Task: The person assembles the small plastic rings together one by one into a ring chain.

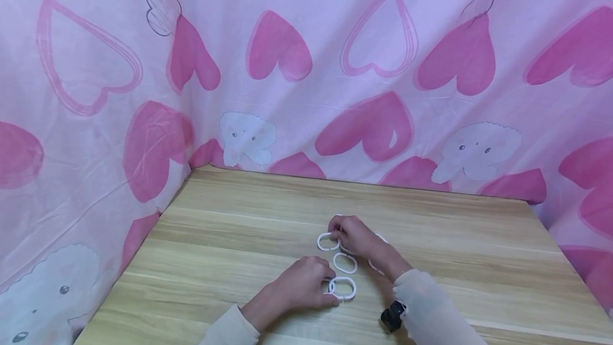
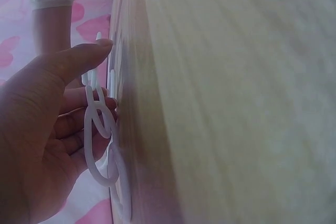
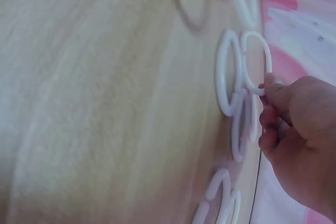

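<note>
My right hand (image 1: 359, 238) pinches a white oval plastic link (image 1: 321, 248) between thumb and fingertips; in the right wrist view this link (image 3: 270, 59) stands up from the wood. Just in front of it another loose link (image 1: 345, 273) lies on the table. Nearer me, my left hand (image 1: 306, 284) rests at a pair of joined links (image 1: 354, 289). In the left wrist view these links (image 2: 88, 145) lie between the thumb and the loosely bent fingers, with a gap between the thumb tip and the fingertips.
More white links (image 3: 226, 182) lie on the wooden table (image 1: 230, 217), partly hidden under my right forearm in the head view. A black wrist camera (image 1: 392, 317) hangs at the right sleeve. A pink curtain (image 1: 330, 84) with hearts hangs along the back and left edges.
</note>
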`<state>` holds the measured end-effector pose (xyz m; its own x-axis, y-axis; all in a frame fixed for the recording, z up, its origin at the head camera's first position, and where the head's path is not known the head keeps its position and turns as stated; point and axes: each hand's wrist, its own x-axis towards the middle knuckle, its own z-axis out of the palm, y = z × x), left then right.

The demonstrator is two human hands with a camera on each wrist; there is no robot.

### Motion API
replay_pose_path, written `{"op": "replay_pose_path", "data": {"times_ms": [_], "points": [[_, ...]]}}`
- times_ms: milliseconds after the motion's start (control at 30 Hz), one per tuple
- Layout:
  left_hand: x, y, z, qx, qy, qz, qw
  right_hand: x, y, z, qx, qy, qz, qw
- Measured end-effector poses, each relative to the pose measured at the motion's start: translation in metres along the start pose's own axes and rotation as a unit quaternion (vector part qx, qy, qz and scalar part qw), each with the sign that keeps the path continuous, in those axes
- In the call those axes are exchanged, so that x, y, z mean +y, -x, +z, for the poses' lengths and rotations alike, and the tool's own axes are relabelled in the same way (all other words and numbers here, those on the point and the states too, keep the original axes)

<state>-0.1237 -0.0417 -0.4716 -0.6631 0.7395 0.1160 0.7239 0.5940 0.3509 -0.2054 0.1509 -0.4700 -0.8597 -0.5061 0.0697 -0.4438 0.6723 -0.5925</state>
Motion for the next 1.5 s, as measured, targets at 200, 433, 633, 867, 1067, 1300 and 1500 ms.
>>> {"op": "replay_pose_path", "data": {"times_ms": [200, 433, 633, 867, 1067, 1300, 1500], "points": [[0.0, 0.0, 0.0, 0.0, 0.001, 0.0, 1.0, 0.007, 0.013, -0.01, 0.03, -0.072, 0.006, 0.9969], [0.0, 0.001, 0.0, -0.002, 0.011, -0.003, 0.9999, 0.006, 0.044, -0.024, 0.037, -0.165, 0.053, 0.9842], [-0.001, 0.001, -0.001, -0.011, 0.035, -0.02, 0.9991, -0.002, 0.071, -0.028, 0.046, -0.269, 0.116, 0.9549], [-0.001, 0.0, -0.003, -0.013, 0.059, -0.032, 0.9977, -0.009, 0.099, -0.024, 0.039, -0.353, 0.113, 0.9279], [-0.001, 0.0, -0.001, -0.004, 0.073, -0.029, 0.9969, -0.013, 0.115, -0.015, 0.03, -0.383, 0.08, 0.9197], [-0.002, -0.001, -0.001, -0.01, 0.08, -0.038, 0.996, -0.012, 0.127, -0.006, 0.024, -0.422, 0.075, 0.9033], [-0.002, 0.0, -0.001, -0.007, 0.085, -0.033, 0.9958, -0.013, 0.133, 0.001, 0.01, -0.461, 0.087, 0.883]]}}
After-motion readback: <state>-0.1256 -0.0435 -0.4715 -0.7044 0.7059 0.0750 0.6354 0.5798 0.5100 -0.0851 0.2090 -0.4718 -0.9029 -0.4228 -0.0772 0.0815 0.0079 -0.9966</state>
